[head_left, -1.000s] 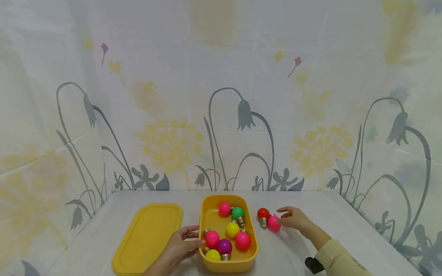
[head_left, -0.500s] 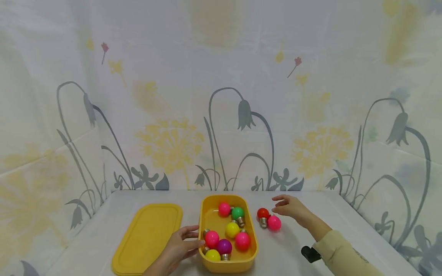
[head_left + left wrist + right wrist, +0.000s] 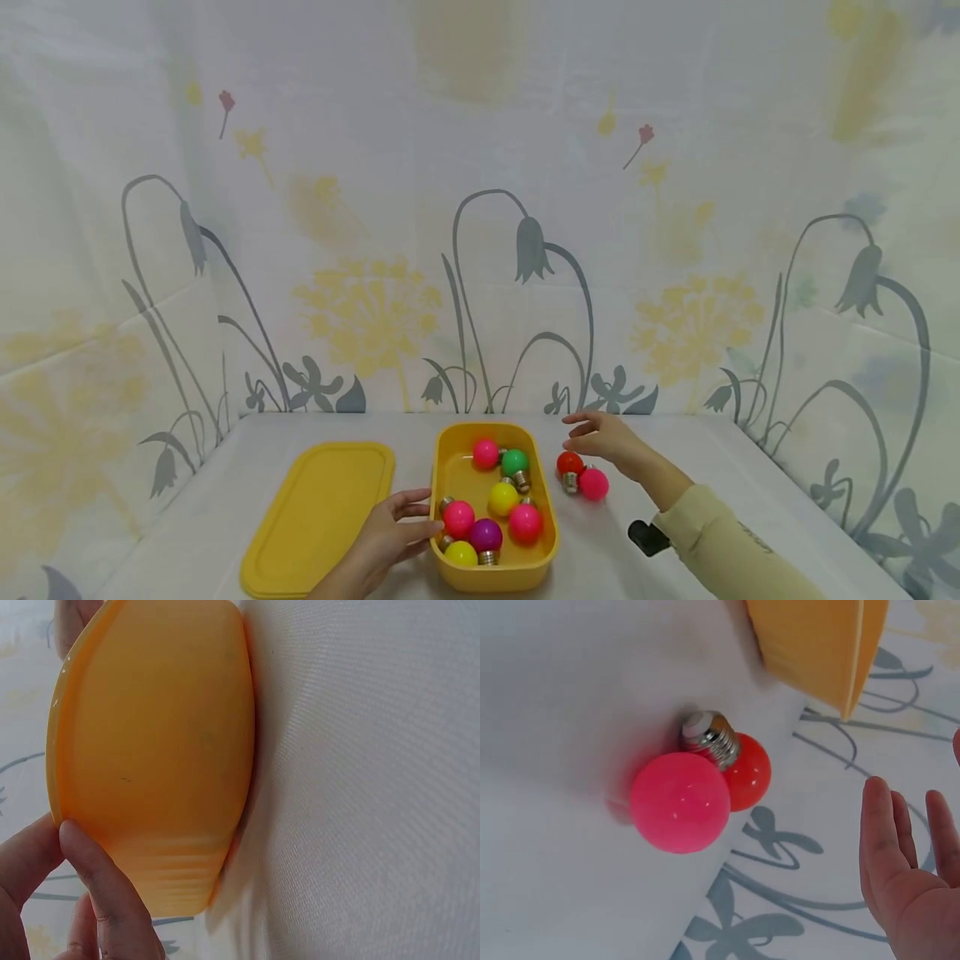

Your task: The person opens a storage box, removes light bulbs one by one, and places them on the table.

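Observation:
A yellow box (image 3: 551,542) stands in the middle of the table, with several coloured light bulbs lying inside, among them a purple bulb (image 3: 486,535) and a green bulb (image 3: 514,462). My left hand (image 3: 386,533) pinches its left rim; the left wrist view shows the fingertips on the rim and outer wall (image 3: 157,727). Right of the box, a red bulb (image 3: 569,463) and a pink bulb (image 3: 594,484) lie side by side, metal bases exposed. My right hand (image 3: 611,442) is raised just behind and above them, fingers extended, holding nothing.
A yellow lid (image 3: 322,517) lies flat left of the box. A black device (image 3: 648,538) sits at the right sleeve's cuff. Flower-printed white cloth (image 3: 495,250) hangs behind and at both sides of the table.
My right hand has left the pink bulb and moved left and away from me, rising past the red bulb. The left hand keeps its hold on the box.

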Motion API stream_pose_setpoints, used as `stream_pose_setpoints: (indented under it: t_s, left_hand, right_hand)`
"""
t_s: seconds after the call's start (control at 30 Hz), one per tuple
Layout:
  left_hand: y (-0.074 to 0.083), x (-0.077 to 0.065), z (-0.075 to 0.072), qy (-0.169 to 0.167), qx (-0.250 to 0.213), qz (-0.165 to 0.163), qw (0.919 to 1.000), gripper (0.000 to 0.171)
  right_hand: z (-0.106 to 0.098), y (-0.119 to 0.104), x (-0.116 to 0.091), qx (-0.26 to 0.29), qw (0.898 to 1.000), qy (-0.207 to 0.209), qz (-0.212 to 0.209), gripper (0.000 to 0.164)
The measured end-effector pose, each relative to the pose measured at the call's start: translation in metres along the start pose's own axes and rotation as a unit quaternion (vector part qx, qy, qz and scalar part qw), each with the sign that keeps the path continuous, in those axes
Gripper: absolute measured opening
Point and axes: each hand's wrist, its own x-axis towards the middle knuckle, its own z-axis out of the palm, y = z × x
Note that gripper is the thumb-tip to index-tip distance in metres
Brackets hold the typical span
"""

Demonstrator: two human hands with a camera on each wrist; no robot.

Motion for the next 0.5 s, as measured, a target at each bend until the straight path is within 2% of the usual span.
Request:
stream_pose_setpoints:
  t_s: [0.23,0.5]
  left_hand:
    - [0.0,0.0,0.0,-0.001,-0.001,-0.001,1.0,0.06]
    - [0.002,0.0,0.001,0.004,0.001,-0.01,0.9999,0.061]
  right_hand:
    - [0.01,-0.013,0.006,0.005,1.0,-0.001,-0.007,0.041]
    - [0.023,-0.023,0.014,0.041,0.999,-0.017,-0.015,0.039]
